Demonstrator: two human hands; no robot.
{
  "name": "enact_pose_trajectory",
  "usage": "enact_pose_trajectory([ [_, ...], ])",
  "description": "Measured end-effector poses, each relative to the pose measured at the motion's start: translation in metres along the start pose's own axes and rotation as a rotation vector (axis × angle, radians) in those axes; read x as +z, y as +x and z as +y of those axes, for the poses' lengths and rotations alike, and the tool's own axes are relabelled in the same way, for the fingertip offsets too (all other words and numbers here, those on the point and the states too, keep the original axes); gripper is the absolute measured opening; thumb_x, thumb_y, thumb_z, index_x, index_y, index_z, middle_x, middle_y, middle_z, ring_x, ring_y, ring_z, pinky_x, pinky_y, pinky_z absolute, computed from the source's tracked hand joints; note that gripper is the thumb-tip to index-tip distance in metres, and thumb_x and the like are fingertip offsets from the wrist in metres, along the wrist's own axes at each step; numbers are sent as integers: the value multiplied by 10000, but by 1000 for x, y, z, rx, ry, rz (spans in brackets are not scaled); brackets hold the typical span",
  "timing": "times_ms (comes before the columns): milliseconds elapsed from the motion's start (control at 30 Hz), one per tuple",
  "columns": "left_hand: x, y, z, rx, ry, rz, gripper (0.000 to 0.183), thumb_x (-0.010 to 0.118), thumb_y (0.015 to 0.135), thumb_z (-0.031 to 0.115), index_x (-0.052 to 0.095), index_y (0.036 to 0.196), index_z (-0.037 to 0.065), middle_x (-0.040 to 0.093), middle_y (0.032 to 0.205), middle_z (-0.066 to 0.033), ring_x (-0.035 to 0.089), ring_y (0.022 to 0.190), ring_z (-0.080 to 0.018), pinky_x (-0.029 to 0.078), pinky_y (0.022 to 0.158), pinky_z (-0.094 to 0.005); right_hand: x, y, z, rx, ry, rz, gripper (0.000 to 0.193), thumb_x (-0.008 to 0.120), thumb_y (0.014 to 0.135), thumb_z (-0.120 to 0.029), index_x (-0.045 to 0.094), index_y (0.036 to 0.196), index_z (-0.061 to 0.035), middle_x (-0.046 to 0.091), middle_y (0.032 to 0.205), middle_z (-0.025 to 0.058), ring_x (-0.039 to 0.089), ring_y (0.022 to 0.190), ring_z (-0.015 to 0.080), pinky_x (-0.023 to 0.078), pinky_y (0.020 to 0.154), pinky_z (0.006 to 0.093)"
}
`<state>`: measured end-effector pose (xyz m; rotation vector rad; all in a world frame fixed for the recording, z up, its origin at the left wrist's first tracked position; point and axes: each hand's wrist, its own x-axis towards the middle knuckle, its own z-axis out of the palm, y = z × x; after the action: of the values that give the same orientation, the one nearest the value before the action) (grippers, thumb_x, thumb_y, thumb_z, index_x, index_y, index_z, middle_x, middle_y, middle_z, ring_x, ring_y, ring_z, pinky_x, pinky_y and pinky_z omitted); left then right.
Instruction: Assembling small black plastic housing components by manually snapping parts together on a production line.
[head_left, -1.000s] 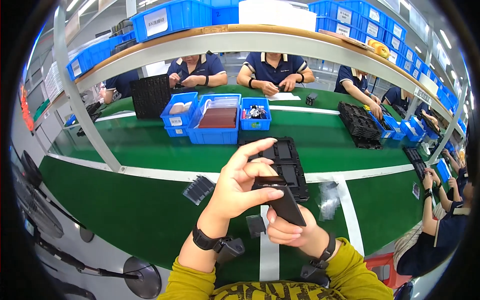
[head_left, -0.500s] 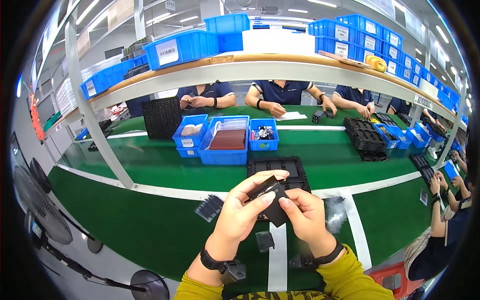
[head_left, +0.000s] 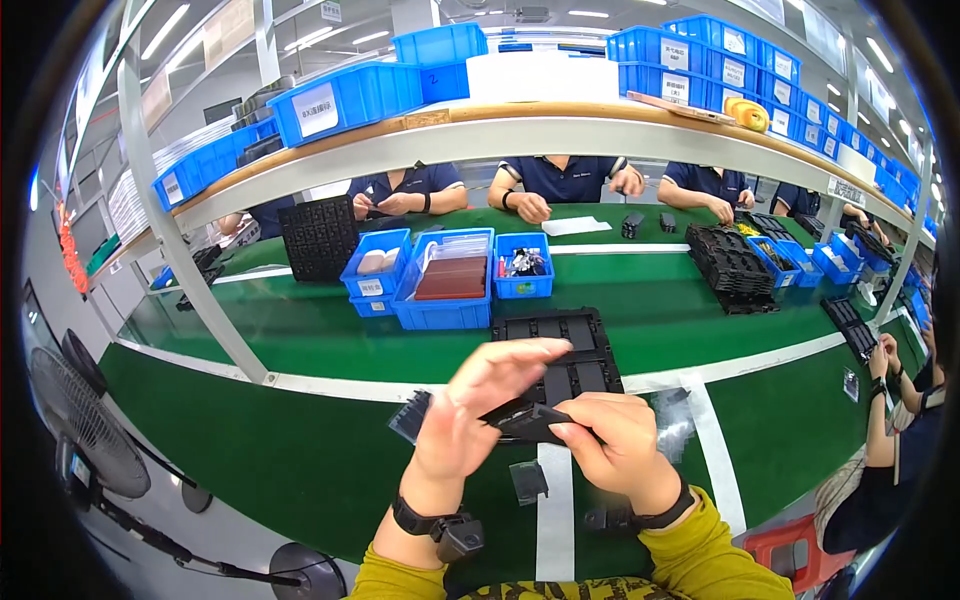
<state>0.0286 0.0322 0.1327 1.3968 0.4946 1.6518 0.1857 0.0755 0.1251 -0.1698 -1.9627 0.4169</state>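
Note:
Between thumb and fingers, my right hand (head_left: 622,440) grips a thin, flat black plastic piece (head_left: 535,423), seen nearly edge-on. My left hand (head_left: 462,412) is lifted beside its left end, fingers stretched out and slightly blurred. Whether the left thumb touches the piece I cannot tell. Beyond both hands lies a black compartment tray (head_left: 604,347) with flat dark pieces in it, partly hidden by the hands. On the green mat below them rests a small dark film sheet (head_left: 528,482). Dark strips (head_left: 408,416) lie by my left wrist, and clear plastic film (head_left: 674,420) lies right of my right hand.
Blue bins (head_left: 443,315) with brown sheets and small parts stand beyond the tray. A shelf (head_left: 560,118) holding more blue bins spans overhead. Stacked black trays (head_left: 730,268) sit at the right. Co-workers sit opposite and to the right. A fan (head_left: 85,420) stands at the left.
My left hand has let go of the black piece and opened its fingers. My right hand has turned the piece from facing up to nearly edge-on.

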Motion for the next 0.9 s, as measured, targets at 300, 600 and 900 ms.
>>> enact_pose_trajectory([
  [300,5,-10,17,59,346,110,350,684,731,5,555,1056,11,647,868,-99,604,891,-166,409,885,-318,5,-1,4,-197,-238,-12,192,704,666,-11,582,810,22,580,642,105,590,548,243,474,482,310],
  [600,-1,-8,9,315,365,-31,351,712,704,-13,560,1020,6,683,856,-115,581,836,-137,395,804,-289,1,1,-3,-203,-98,66,151,676,689,8,578,799,37,579,630,121,594,535,263,471,472,306],
  [900,5,-14,12,246,244,-49,521,688,718,-30,446,1179,-10,656,961,-176,576,1000,-211,405,883,-332,-3,-1,-10,-57,3,72,118,650,724,8,612,828,49,577,619,127,593,529,248,454,475,269],
])
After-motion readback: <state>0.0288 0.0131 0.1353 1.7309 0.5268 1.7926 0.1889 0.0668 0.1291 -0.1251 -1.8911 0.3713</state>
